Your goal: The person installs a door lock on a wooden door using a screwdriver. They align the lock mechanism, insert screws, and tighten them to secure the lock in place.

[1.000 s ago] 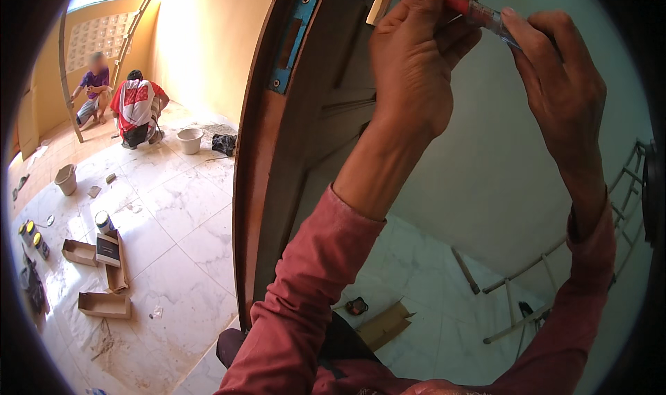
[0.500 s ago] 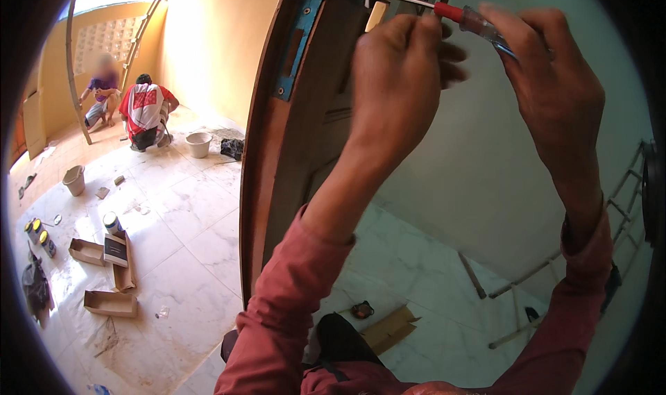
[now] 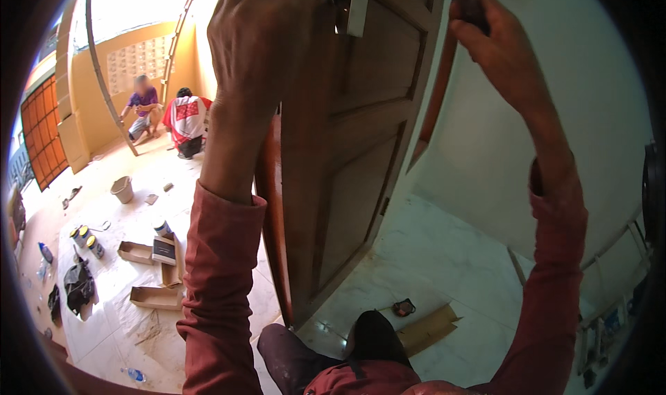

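Observation:
My left hand [image 3: 257,41] is raised at the edge of the brown panelled wooden door [image 3: 368,69], its back to me and fingers curled; what they grip is hidden. Just right of it, pale metal hardware [image 3: 356,6] is fitted on the door near the top of the view. My right hand [image 3: 496,51], up at the top right, is closed around a screwdriver [image 3: 470,7] with a red and clear handle, held apart from that hardware.
Two people [image 3: 141,110] [image 3: 186,121] crouch by a yellow wall with bamboo ladders at the far left. On the tiled floor lie a bucket [image 3: 121,190], jars [image 3: 94,246], cardboard boxes [image 3: 156,298] and a black bag [image 3: 78,284]. Right of my legs are a cardboard piece [image 3: 430,325] and a tape measure [image 3: 404,307].
My view has shifted, showing more of the door's face. My left hand has moved left from near the screwdriver, and the screwdriver has pulled away from the hardware with my right hand.

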Demonstrator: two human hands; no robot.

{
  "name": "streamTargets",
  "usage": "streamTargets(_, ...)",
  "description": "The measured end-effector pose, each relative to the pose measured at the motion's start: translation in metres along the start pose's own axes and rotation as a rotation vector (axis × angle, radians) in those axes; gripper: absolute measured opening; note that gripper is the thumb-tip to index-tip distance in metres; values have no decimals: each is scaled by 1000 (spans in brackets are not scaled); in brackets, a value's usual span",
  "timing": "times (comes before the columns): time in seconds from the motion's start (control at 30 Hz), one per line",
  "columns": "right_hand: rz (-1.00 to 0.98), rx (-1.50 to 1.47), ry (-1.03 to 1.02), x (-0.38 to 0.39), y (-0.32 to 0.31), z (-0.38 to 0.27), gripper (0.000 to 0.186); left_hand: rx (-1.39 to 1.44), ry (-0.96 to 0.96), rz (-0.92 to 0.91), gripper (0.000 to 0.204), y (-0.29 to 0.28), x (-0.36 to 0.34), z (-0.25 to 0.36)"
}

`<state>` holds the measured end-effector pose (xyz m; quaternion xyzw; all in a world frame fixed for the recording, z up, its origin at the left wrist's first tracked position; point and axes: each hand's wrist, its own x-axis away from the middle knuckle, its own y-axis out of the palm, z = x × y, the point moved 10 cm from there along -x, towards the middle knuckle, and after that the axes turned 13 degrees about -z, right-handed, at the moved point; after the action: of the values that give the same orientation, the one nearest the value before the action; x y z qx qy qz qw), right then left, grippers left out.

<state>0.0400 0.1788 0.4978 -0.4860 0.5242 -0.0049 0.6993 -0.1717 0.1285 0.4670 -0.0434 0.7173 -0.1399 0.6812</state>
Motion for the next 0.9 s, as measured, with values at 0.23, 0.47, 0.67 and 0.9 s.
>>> streamTargets(0.23, 112, -48, -207, -16, 40, 1, 18, 19, 256, 277, 15, -2, 7, 0)
streamTargets(0.47, -59, -744, -135, -48, 80, 11, 30, 463, 101, 231, 14, 11, 18, -21)
streamTargets(0.67, 83, -961, -364, -68, 92, -15, 30, 810, -248, 222, 26, 17, 77, -28)
streamTargets(0.9, -72, -1298, -265, -80, 122, 0, 15, 731, -265, -82, 38, 48, 56, -28)
